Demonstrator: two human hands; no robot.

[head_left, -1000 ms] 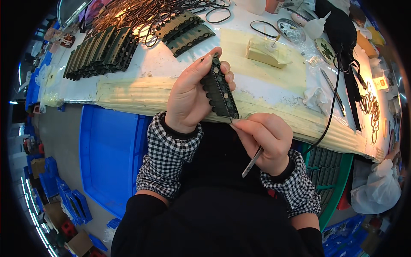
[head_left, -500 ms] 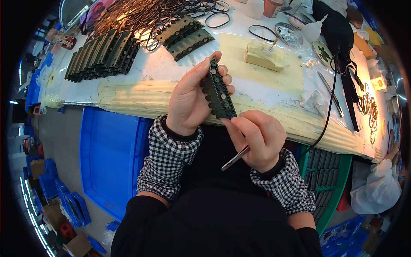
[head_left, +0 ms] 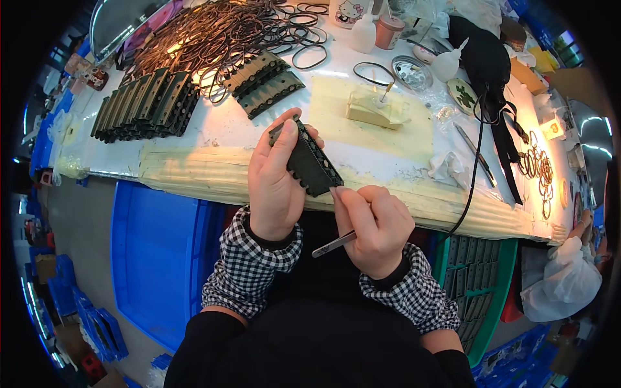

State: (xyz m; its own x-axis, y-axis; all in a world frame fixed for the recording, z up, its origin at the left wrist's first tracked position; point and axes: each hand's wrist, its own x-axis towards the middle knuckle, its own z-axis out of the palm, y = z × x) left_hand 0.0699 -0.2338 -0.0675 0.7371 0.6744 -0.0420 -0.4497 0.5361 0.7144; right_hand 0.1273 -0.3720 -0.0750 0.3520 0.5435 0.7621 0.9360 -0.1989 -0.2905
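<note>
My left hand [head_left: 275, 178] is closed round a dark green scalloped piece [head_left: 308, 164], with its thumb along the upper end. Small round discs line the far long edge of that piece, and its flat dark face is turned up. At the lower end, the thumb and forefinger of my right hand [head_left: 378, 226] touch a corner of it. Metal tweezers [head_left: 334, 244] lie tucked in the same hand, sticking out from under the palm towards the left. What the right fingertips pinch there is too small to make out.
Similar pieces stand in a row [head_left: 145, 103] at the far left; more lie in a stack [head_left: 262, 81] beside tangled dark cords [head_left: 220, 32]. A yellowish block [head_left: 372, 110] sits beyond my hands. Below the table edge are a blue bin [head_left: 155, 252] and a green crate [head_left: 475, 278].
The scalloped piece has turned in my left hand, so more of its flat face shows and the discs show less. My right fingers stay at its lower end. The whole view has shifted slightly.
</note>
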